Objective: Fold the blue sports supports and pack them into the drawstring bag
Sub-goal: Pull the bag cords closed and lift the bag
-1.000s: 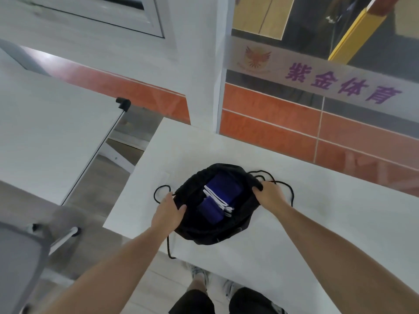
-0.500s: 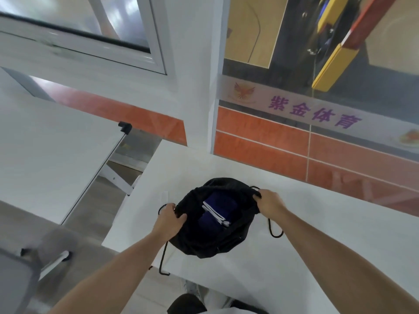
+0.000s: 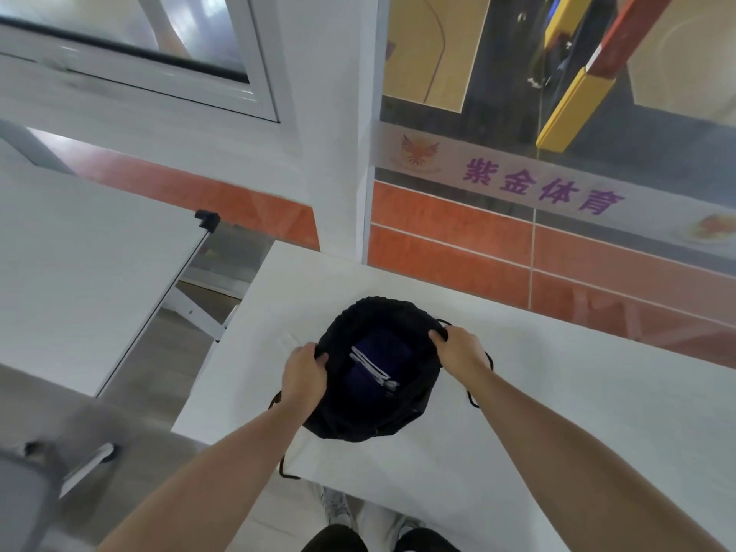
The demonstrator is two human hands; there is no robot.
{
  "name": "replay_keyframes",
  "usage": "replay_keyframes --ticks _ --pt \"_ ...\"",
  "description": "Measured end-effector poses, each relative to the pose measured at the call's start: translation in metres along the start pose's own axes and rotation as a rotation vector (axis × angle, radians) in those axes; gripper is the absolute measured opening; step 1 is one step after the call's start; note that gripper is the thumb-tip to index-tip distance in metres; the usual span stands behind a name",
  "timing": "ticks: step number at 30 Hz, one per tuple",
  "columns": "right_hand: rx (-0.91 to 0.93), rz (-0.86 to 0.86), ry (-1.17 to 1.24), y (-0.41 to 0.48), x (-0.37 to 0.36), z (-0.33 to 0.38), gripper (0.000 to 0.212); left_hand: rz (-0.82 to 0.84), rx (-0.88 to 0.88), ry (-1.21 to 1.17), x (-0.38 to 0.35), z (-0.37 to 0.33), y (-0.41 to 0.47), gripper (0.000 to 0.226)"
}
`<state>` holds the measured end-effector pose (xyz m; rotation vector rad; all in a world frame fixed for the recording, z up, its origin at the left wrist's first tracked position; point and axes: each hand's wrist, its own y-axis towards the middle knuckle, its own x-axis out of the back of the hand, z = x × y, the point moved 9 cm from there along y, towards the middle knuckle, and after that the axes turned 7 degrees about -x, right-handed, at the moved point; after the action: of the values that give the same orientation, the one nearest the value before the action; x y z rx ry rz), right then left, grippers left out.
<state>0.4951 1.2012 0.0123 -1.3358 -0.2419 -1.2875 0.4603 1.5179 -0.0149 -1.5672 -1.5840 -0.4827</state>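
Observation:
A black drawstring bag stands on the white table with its mouth open toward me. Inside it lie the folded blue sports supports, dark blue with white stripes showing at the fold. My left hand grips the bag's left rim. My right hand grips the right rim. Black cords trail from both sides of the bag onto the table.
A second white table stands to the left across a gap of grey floor. An orange-tiled wall and glass partition run behind the table. A grey chair sits at the lower left. My shoes show below the table edge.
Both hands have drawn the bag's rim upward and inward, so the mouth is narrower and rounder. The supports sit deeper and darker inside. The view tilted upward.

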Motion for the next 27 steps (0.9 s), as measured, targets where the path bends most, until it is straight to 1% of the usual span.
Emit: replay_keyframes --ticks 3,6,10,13,14,16,19,21,23,25,27 --pt "-0.011 -0.013 0.035 0.003 0.013 -0.004 0.037 -0.057 -0.011 0.059 0.029 0.006 0.001 0.020" --pt "-0.036 -0.027 -0.019 0.010 0.037 -0.014 0.039 -0.071 -0.008 0.128 0.060 0.015 0.010 0.022" --pt "0.024 0.003 -0.135 0.012 0.068 -0.004 0.047 -0.002 -0.106 0.297 0.090 -0.001 0.025 0.020" --pt "0.055 0.027 -0.199 0.012 0.090 0.005 0.046 0.049 -0.173 0.469 0.111 -0.021 0.039 0.010" --pt "0.073 0.030 -0.213 0.011 0.099 0.008 0.044 0.068 -0.184 0.493 0.119 -0.028 0.042 0.007" --pt "0.114 0.038 -0.207 0.007 0.116 0.015 0.043 0.100 -0.215 0.529 0.132 -0.043 0.046 0.013" --pt "0.130 0.093 -0.141 -0.003 0.131 0.018 0.044 0.094 -0.313 0.678 0.145 -0.066 0.044 0.033" --pt "0.129 0.137 -0.123 -0.011 0.139 0.016 0.042 0.145 -0.320 0.677 0.146 -0.068 0.046 0.048" --pt "0.120 0.174 -0.102 -0.019 0.148 0.011 0.042 0.221 -0.299 0.555 0.144 -0.065 0.047 0.064" --pt "0.098 0.221 -0.072 -0.020 0.154 -0.002 0.050 0.294 -0.276 0.417 0.145 -0.062 0.045 0.076" --pt "0.094 0.253 -0.034 -0.019 0.159 -0.015 0.066 0.359 -0.242 0.314 0.146 -0.059 0.042 0.077"
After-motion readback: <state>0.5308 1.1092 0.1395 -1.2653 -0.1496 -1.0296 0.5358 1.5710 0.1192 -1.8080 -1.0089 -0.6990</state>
